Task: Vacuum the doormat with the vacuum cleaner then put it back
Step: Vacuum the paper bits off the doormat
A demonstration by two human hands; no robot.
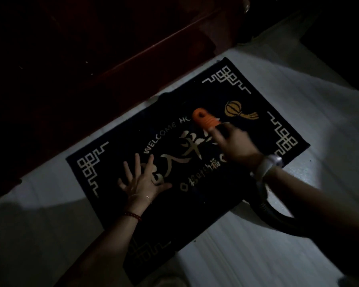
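Head view: vacuuming underway, putting back left.
Left hand (142, 181) splayed flat on doormat (267, 129); right hand (234, 141) grips orange nozzle (204, 119).

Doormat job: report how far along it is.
Done: the vacuum is out at the doormat. In hand: the left hand lies flat on the mat, and the right hand holds the orange nozzle over it, hose trailing behind. Left: finishing and putting the vacuum back.
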